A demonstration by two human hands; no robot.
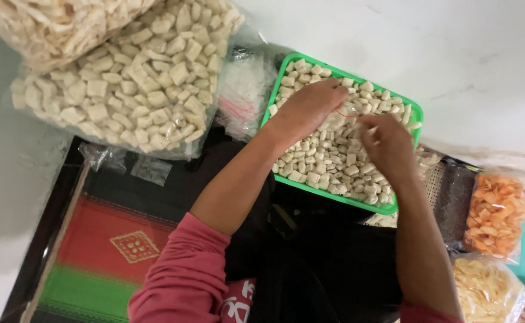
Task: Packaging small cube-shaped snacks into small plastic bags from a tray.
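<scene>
Both my hands over the green tray (pixel 415 113) of pale cracker pieces (pixel 325 158).
My left hand (pixel 307 107) and right hand (pixel 387 143) pinch a small clear bag (pixel 351 113) between them, fingers closed on it.

— Where does the view sit?

— On the person's head, looking almost straight down past the pink sleeves to the tray (pixel 416 112), which lies just right of the picture's centre.

— How near?

— Close: both forearms run from the lower edge up to the tray, and the hands fill its middle.

— What frames the tray?

— Beyond it, white floor; left of it, big bags cut by the top edge; right of it, snack bags cut by the right edge; below it, the lap and a striped mat.

— Any second view?

— None, so nothing is shared.
</scene>
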